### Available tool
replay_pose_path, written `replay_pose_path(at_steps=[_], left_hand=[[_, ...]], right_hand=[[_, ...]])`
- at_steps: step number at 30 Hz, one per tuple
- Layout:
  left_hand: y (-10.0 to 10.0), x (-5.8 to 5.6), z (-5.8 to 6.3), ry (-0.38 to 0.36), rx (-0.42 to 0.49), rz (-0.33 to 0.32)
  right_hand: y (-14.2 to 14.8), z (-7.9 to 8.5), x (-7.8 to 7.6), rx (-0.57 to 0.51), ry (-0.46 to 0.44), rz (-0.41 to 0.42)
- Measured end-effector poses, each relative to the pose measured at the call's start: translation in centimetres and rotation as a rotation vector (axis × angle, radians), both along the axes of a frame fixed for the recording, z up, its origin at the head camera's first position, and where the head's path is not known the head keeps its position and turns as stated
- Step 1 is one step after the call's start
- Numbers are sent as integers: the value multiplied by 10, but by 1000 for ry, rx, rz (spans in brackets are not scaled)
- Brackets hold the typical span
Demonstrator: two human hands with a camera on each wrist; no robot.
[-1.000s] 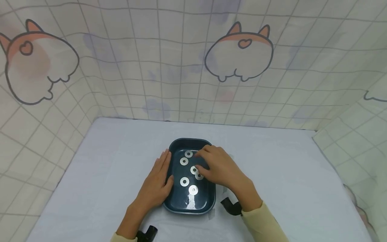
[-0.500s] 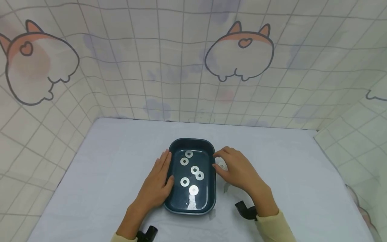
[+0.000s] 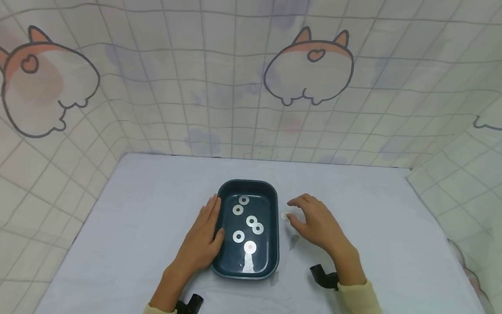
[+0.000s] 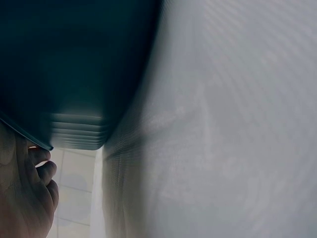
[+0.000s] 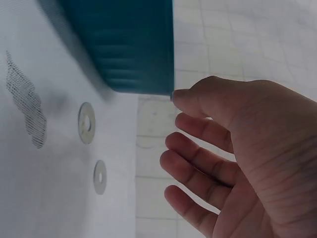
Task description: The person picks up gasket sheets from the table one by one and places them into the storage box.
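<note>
My left hand (image 3: 198, 240) lies along the left rim of a dark blue rectangular tray (image 3: 268, 257), fingers straight and thumb reaching over the edge. Several flat silver washers (image 3: 246, 247) are spread on the tray's floor. To the right of the tray, my right hand (image 3: 319, 224) hovers above the white cloth, its fingers loosely bent and apart, holding nothing. Below it, the right wrist view shows one washer (image 5: 82, 132) and a second washer (image 5: 96, 186) lying on the cloth. In the head view the thumb partly covers a washer (image 3: 284, 216) there.
A white cloth (image 3: 164, 187) covers the table. Small grey mesh patches (image 3: 294, 241) show on it right of the tray. A curtain (image 3: 219, 87) with a grid and cartoon animals hangs behind and at both sides. Black wrist mounts (image 3: 323, 277) sit on both wrists.
My right hand has moved from over the tray out to its right, across the rim and above the cloth. The left hand stays at the tray, and the washers inside keep their places.
</note>
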State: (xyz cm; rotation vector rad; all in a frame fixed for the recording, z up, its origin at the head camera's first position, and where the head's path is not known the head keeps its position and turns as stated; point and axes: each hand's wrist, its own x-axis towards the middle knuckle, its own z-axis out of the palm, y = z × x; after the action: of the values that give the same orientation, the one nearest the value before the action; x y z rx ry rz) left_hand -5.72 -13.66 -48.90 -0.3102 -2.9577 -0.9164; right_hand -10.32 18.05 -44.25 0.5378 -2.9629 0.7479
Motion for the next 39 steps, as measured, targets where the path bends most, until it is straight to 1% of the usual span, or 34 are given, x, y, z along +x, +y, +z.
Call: replay_pose_path(at_steps=[2, 6, 11, 14, 18, 20, 23, 27, 30, 34, 39], left_hand=[[0, 0, 0, -2, -4, 4], [-2, 1, -1, 1, -11, 9], [-3, 2, -3, 18, -7, 18], [-2, 2, -5, 9, 4, 14], [-2, 4, -7, -4, 10, 10], [-2, 4, -8, -2, 10, 10], [-3, 4, -7, 5, 5, 9], [-4, 3, -4, 18, 0, 9], [-3, 1, -2, 26, -7, 7], [-2, 0, -2, 27, -18, 7], [-2, -1, -2, 28, -13, -2]], right_hand=[[1, -3, 0, -13, -1, -6], [2, -10, -1, -5, 5, -28], [3, -16, -6, -7, 46, -41], [2, -22, -8, -7, 28, -49], [-1, -35, -10, 23, -2, -57], [-4, -39, -10, 35, -2, -65], [-9, -41, -10, 47, 3, -76], [-12, -42, -10, 50, 15, -70], [-13, -45, -11, 52, 5, -68], [-13, -50, -12, 70, -18, -59], [-13, -52, -11, 78, -5, -61]])
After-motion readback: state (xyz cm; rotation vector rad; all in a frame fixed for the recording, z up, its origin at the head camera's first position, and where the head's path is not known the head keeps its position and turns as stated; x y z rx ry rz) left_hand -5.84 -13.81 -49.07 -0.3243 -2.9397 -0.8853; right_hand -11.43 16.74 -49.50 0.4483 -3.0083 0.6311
